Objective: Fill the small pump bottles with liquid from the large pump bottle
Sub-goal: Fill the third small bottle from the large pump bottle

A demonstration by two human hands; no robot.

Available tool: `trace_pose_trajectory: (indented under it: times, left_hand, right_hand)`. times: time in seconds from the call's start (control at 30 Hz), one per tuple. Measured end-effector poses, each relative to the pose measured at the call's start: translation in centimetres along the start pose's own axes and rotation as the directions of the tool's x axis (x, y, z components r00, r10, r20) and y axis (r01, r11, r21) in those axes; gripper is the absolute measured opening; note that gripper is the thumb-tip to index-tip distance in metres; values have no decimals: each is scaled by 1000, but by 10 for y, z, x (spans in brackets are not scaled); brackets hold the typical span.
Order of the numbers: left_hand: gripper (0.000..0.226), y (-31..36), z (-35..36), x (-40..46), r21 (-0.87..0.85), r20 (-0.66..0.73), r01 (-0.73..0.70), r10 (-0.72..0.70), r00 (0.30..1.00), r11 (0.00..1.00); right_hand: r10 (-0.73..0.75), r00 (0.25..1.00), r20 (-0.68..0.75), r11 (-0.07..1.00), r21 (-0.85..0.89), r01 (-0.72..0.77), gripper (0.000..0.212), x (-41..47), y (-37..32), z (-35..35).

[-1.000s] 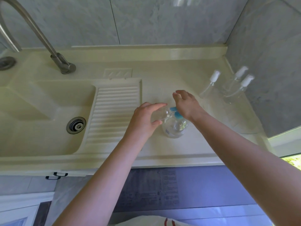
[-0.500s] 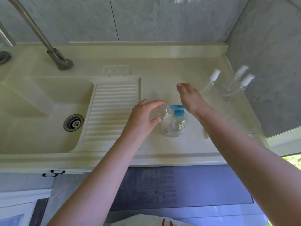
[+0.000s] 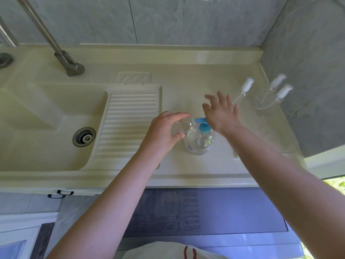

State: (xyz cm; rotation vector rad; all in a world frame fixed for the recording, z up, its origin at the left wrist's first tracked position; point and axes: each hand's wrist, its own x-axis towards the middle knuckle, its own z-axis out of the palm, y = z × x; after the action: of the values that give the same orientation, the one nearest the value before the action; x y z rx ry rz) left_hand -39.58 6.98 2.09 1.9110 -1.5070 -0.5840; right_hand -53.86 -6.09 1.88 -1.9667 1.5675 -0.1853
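The large clear pump bottle (image 3: 198,142) with a blue pump head (image 3: 203,127) stands on the cream counter (image 3: 186,165). My left hand (image 3: 164,129) grips a small clear bottle (image 3: 182,126), tilted with its mouth at the blue spout. My right hand (image 3: 221,111) hovers above and just past the pump head, fingers spread and holding nothing. At the right, a loose white pump with its tube (image 3: 242,90) lies on the counter. Beside the wall stand two small clear bottles with white pump tops (image 3: 280,90).
A sink basin with a drain (image 3: 84,137) lies at the left, and a ribbed drainboard (image 3: 128,120) is beside it. The metal faucet (image 3: 61,53) rises at the back left. Grey tiled walls close the back and right side.
My right hand has lifted off the blue pump head and moved away toward the far right, its fingers spreading. My left hand keeps the small bottle at the spout.
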Motion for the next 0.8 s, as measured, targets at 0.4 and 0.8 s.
trace_pose_trajectory:
  times: [0.4, 0.8]
  left_hand:
    - [59, 1, 0, 0, -7, -3, -11, 11, 1000, 1000]
    - [59, 1, -1, 0, 2, -5, -10, 10, 1000, 1000]
  right_hand:
    - [3, 1000, 21, 999, -48, -2, 51, -2, -4, -1]
    - [-19, 1000, -10, 999, -48, 18, 49, -5, -9, -2]
